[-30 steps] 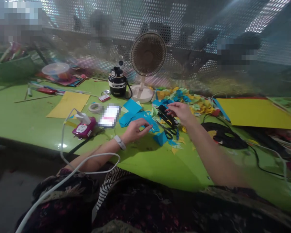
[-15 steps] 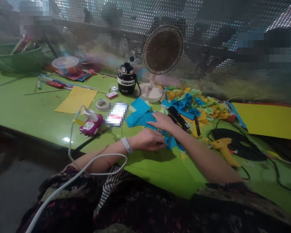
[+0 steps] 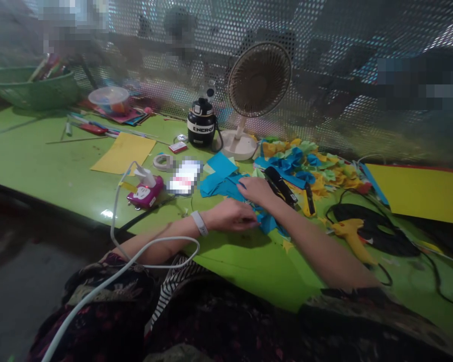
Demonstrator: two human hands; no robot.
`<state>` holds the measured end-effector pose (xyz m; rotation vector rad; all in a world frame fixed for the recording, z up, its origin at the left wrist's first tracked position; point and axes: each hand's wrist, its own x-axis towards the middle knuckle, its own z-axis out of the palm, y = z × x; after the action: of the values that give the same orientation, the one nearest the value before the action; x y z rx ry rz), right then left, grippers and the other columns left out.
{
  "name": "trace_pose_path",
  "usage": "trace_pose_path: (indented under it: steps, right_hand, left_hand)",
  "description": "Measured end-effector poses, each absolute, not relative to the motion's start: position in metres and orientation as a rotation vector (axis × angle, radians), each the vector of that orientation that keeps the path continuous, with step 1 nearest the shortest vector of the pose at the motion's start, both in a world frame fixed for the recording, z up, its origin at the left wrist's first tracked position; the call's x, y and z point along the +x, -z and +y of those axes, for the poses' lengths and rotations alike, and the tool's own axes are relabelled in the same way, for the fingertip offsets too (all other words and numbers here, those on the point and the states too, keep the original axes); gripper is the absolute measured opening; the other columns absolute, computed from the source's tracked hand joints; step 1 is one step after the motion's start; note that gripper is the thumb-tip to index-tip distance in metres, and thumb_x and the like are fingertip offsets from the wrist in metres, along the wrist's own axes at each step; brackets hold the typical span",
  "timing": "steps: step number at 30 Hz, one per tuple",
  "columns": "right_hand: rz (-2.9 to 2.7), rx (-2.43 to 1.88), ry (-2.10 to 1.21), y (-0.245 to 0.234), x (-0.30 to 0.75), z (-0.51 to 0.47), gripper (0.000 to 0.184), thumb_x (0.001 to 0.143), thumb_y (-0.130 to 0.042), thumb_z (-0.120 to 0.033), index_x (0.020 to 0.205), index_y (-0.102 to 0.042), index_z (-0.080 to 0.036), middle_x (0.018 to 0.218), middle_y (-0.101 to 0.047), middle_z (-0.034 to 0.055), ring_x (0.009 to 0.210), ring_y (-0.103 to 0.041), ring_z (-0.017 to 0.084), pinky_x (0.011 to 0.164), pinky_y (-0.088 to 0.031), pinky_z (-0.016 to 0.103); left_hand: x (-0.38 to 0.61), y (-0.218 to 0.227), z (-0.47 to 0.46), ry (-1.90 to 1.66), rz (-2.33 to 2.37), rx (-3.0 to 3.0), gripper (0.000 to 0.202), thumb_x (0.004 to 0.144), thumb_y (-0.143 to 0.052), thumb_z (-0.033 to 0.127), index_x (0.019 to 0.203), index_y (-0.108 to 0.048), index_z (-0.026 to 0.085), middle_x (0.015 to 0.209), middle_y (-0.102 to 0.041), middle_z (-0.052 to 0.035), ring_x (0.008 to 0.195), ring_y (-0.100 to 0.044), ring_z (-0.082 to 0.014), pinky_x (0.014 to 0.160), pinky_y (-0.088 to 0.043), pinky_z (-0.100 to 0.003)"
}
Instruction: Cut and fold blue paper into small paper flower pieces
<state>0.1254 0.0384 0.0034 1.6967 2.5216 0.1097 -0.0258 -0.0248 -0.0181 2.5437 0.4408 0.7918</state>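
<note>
On the green table, bright blue paper lies before me in flat, overlapping, straight-edged pieces. My left hand curls near it, my right hand bends over its edge; whether my fingers grip anything, I can't tell.

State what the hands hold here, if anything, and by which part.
It cannot be told: the left hand is curled beside a blue paper scrap, the right hand is at the blue paper sheets, and no grip shows clearly.
</note>
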Motion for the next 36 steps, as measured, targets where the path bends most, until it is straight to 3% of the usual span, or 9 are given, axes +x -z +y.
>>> trace_pose_path:
  steps: [7, 13, 17, 21, 25, 29, 32, 36]
  right_hand:
    - [2.542, 1.774, -0.118, 0.0, 0.131, 0.047, 0.033, 0.095, -0.043, -0.026, 0.101, -0.074, -0.017, 0.101, -0.077, 0.0146, 0.094, -0.071, 0.028, 0.074, -0.045, 0.032]
    - [2.58, 1.891, -0.162, -0.016, 0.137, 0.044, 0.033, 0.096, -0.042, -0.026, 0.101, -0.072, -0.015, 0.103, -0.076, 0.0149, 0.094, -0.07, 0.027, 0.076, -0.047, 0.032]
    - [2.897, 1.772, -0.17, -0.025, 0.149, 0.021, 0.032, 0.096, -0.043, -0.026, 0.102, -0.072, -0.015, 0.109, -0.076, 0.0141, 0.1, -0.07, 0.027, 0.085, -0.049, 0.033]
    - [3.178, 1.309, -0.248, -0.018, 0.158, -0.014, 0.03, 0.095, -0.045, -0.025, 0.102, -0.073, -0.016, 0.111, -0.076, 0.0138, 0.104, -0.069, 0.026, 0.092, -0.052, 0.037]
    - [3.252, 1.169, -0.427, -0.009, 0.161, -0.039, 0.027, 0.094, -0.048, -0.021, 0.1, -0.074, -0.017, 0.112, -0.075, 0.0148, 0.101, -0.07, 0.026, 0.093, -0.054, 0.042]
    - [3.354, 1.137, -0.445, -0.005, 0.171, -0.048, 0.036, 0.091, -0.054, -0.023, 0.124, -0.067, -0.016, 0.13, -0.067, 0.0159, 0.116, -0.064, 0.029, 0.102, -0.051, 0.048]
    - [3.392, 1.171, -0.397, -0.002, 0.181, -0.047, 0.05, 0.089, -0.057, -0.023, 0.138, -0.057, -0.02, 0.147, -0.054, 0.0146, 0.129, -0.055, 0.031, 0.107, -0.047, 0.052]
    - [3.462, 1.136, -0.357, 0.002, 0.188, -0.044, 0.033, 0.094, -0.053, -0.023, 0.125, -0.067, -0.024, 0.147, -0.054, 0.0127, 0.132, -0.053, 0.029, 0.106, -0.048, 0.051]
  left_hand:
    - [-0.026, 0.019, -0.021, -0.83, 0.603, 2.224, 0.026, 0.09, -0.059, 0.038, 0.078, -0.072, 0.02, 0.079, -0.073, -0.0078, 0.071, -0.063, -0.0176, 0.069, -0.047, -0.031]
    - [-0.021, 0.03, -0.003, -0.873, 0.823, 1.165, 0.031, 0.081, -0.074, 0.043, 0.083, -0.069, 0.013, 0.076, -0.073, -0.0065, 0.068, -0.065, -0.0136, 0.071, -0.055, -0.029]
    - [-0.022, 0.029, 0.007, -0.78, 0.749, 0.685, 0.048, 0.088, -0.061, 0.06, 0.087, -0.067, 0.013, 0.087, -0.074, -0.0148, 0.082, -0.071, -0.0208, 0.079, -0.059, -0.037]
    - [-0.026, 0.023, 0.006, -0.733, 0.679, 0.694, 0.056, 0.087, -0.051, 0.071, 0.075, -0.061, 0.017, 0.072, -0.069, -0.0104, 0.074, -0.07, -0.0213, 0.081, -0.06, -0.042]
    - [-0.027, 0.02, 0.001, -0.704, 0.676, 0.743, 0.043, 0.093, -0.053, 0.056, 0.076, -0.061, 0.017, 0.074, -0.07, -0.0094, 0.077, -0.07, -0.0225, 0.077, -0.06, -0.04]
    - [-0.027, 0.022, -0.001, -0.715, 0.734, 0.827, 0.011, 0.093, -0.058, 0.023, 0.086, -0.064, 0.016, 0.086, -0.073, -0.0066, 0.082, -0.07, -0.0184, 0.076, -0.059, -0.033]
    - [-0.027, 0.024, -0.002, -0.708, 0.712, 0.789, 0.009, 0.093, -0.059, 0.02, 0.086, -0.064, 0.017, 0.088, -0.073, -0.0057, 0.08, -0.07, -0.0165, 0.078, -0.06, -0.033]
    - [-0.025, 0.025, -0.004, -0.677, 0.701, 0.685, 0.005, 0.086, -0.069, 0.022, 0.088, -0.067, 0.018, 0.087, -0.074, -0.0066, 0.079, -0.071, -0.0181, 0.08, -0.06, -0.036]
